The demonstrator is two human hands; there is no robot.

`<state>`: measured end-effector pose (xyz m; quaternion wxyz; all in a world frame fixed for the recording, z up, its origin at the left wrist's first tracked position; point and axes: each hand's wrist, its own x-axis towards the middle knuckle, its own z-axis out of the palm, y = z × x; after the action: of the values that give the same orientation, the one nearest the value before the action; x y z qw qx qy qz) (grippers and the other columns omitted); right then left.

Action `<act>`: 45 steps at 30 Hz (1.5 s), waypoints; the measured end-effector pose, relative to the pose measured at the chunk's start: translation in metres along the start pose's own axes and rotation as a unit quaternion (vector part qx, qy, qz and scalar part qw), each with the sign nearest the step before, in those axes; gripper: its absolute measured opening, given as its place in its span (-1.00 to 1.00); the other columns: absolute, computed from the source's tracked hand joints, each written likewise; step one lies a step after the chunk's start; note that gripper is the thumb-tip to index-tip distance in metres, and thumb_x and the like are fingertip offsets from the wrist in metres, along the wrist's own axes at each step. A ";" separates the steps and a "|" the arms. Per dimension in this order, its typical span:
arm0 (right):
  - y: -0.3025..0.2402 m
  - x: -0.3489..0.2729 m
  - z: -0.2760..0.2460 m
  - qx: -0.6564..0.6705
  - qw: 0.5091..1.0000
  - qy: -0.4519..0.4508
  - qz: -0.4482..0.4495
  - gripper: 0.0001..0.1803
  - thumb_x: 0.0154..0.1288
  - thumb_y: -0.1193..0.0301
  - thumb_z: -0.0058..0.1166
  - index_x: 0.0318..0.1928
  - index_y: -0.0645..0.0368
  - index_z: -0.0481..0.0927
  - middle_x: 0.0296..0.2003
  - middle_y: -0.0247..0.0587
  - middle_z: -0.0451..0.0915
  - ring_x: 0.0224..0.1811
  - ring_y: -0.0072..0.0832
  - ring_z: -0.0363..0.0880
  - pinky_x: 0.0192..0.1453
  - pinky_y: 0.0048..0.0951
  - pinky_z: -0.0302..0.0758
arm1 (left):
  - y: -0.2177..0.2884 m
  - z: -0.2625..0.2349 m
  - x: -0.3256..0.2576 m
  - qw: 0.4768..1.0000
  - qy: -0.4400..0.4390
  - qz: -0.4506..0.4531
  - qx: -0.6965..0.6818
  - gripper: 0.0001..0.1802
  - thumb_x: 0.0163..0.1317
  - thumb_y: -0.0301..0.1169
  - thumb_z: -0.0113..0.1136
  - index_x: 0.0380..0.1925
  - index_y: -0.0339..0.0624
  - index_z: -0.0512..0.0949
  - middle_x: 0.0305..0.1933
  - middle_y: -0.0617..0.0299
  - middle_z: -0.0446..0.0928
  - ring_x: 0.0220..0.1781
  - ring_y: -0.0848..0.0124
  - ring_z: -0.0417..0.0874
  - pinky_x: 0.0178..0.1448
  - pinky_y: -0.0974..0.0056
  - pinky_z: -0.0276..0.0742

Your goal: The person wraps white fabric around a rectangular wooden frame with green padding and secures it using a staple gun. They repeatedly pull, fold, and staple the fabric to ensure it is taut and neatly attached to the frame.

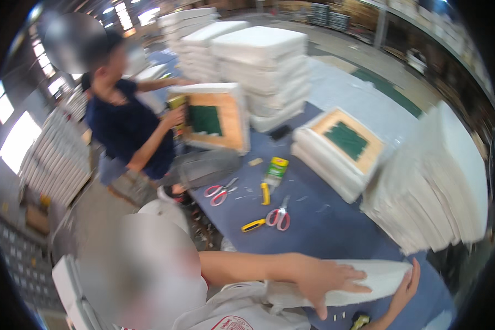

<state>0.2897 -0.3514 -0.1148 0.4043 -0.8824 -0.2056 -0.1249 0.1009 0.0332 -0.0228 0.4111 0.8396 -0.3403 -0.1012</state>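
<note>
A long white padded panel point(384, 279) lies across the near edge of the blue table in front of my grey shirt. My left hand point(331, 279) rests on it, fingers spread and pressing against the surface. At the panel's right end, my right hand point(406, 290) curls its fingers around the edge. Beside my right wrist, a black and yellow object point(360, 321) is partly cut off by the lower rim. Farther in lie red-handled scissors point(280, 215) and a yellow-handled tool point(253, 225).
A co-worker in dark blue point(132, 124) handles a wood-backed cushion point(232, 118) at the left. Second scissors point(219, 193), a yellow cutter point(265, 194) and a green-yellow packet point(276, 169) lie mid-table. White cushions point(261, 66), another wood-backed cushion point(327, 157) and stacked white sheets point(432, 181) stand beyond.
</note>
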 end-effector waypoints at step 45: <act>-0.101 -0.035 -0.044 -0.090 0.940 -0.277 -0.178 0.28 -0.08 0.57 0.40 0.77 -0.20 0.28 0.84 0.06 0.02 0.90 0.06 -0.09 0.89 0.41 -0.17 | -0.207 0.081 -0.086 0.861 0.269 -0.381 -0.202 -0.41 0.68 -0.14 0.14 0.53 -0.26 0.45 0.45 0.07 0.51 0.45 0.26 0.47 0.49 0.12 0.38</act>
<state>0.2097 -0.3343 -0.0334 0.2216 -0.8638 -0.4509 0.0367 0.1009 0.1282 -0.2413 0.5762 0.7972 0.1582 -0.0867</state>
